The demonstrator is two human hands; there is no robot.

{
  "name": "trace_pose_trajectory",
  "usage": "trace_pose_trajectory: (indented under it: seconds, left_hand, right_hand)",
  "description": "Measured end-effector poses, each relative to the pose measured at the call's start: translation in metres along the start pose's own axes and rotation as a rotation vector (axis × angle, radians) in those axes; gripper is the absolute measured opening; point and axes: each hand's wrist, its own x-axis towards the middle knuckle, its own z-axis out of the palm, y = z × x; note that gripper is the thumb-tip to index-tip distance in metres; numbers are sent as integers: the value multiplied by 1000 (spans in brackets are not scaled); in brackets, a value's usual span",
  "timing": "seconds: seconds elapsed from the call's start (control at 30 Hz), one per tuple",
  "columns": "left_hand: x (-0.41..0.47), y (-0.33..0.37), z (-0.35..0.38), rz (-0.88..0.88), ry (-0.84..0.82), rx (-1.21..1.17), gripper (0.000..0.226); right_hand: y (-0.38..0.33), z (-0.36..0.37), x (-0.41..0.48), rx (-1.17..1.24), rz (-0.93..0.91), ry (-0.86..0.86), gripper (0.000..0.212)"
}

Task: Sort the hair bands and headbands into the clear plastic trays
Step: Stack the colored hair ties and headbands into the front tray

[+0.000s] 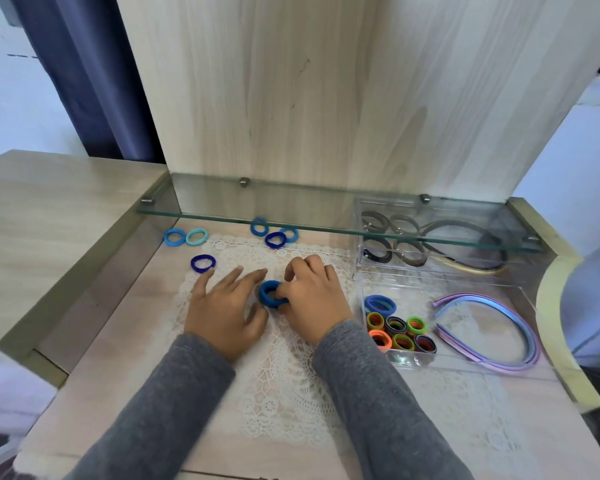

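My right hand [314, 294] pinches a small stack of blue hair bands [269, 294] standing on the lace doily [284, 393]. My left hand [224, 308] lies flat beside the stack, fingers spread, its thumb near the bands. Loose bands lie farther back: a dark blue one [203, 263], a blue one [175, 236] touching a teal one [196, 235], and three more blue ones [274, 233] under the glass shelf. The near clear tray [413, 362] holds blue and coloured hair bands [399, 329] on its left side. Pastel headbands [492, 327] fill its right side.
A glass shelf [326, 223] runs across the back at low height. Below it a second clear tray [368, 271] holds dark bands and dark headbands [465, 244]. An upright wooden panel [309, 91] closes the back. Raised wooden edges border the desk left and right.
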Motion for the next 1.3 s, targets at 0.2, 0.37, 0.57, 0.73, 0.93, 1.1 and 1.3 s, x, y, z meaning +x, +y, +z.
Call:
trace_pose_trajectory:
  seconds: [0.2,0.37,0.57,0.73,0.93,1.1,1.3]
  left_hand:
    - [-6,9,-1,-63,-46,-211,57]
    - [-6,26,-9,-114,-8,-320,47]
    - [10,55,-28,-28,32,-486,48]
    - [24,94,-36,13,-1,-542,50]
    - [34,134,-32,45,-126,-568,54]
    - [41,151,-11,68,-148,-638,52]
    - [39,141,13,164,-29,-634,46]
  right_hand:
    - [-1,-3,-6,-45,-18,36,26]
    - [4,-15,-12,-88,-39,69,24]
    - [29,-52,-28,-82,-15,69,23]
    - [62,-76,-44,-145,47,47,23]
    - [102,-84,-65,-178,135,36,21]
    - [130,-78,-80,-171,190,72,16]
    - [150,-69,-91,-155,240,-27,23]
